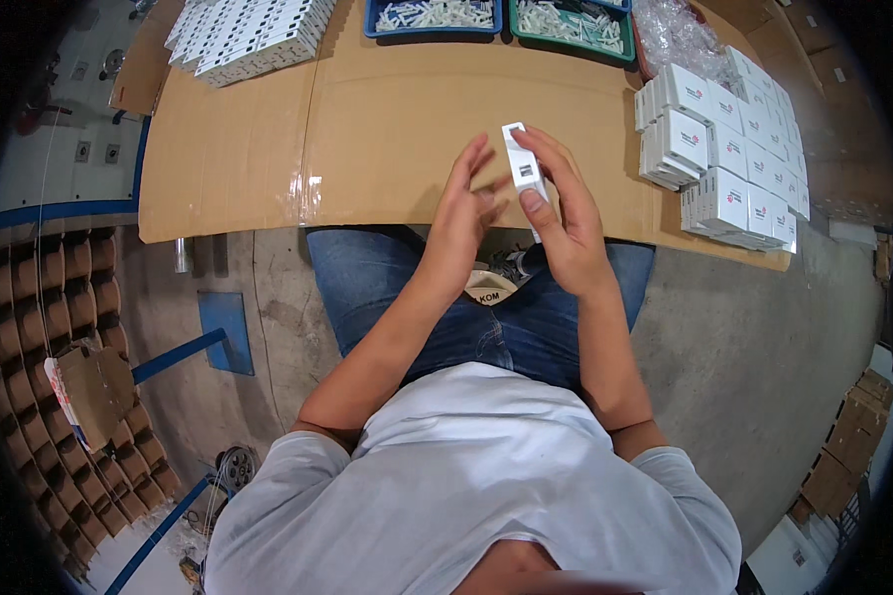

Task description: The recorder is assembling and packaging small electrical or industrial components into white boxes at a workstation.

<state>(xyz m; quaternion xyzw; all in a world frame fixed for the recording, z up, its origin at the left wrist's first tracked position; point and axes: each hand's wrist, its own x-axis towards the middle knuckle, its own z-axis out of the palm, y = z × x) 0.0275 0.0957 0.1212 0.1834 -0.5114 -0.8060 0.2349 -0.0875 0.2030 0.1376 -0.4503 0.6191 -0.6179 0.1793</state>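
Observation:
A small white carton with a dark printed square stands tilted in my right hand, its fingers and thumb closed around the sides. Just left of the carton is my left hand, fingers apart and somewhat blurred, with nothing visible in it. Both hands are over the near edge of the cardboard-covered table, above my lap. Part of the carton's lower end is hidden behind my right thumb.
White cartons are stacked at the table's right; more small boxes lie in rows at far left. Blue and green bins of small white parts stand at the back, beside clear plastic bags. Partitioned cardboard is lower left.

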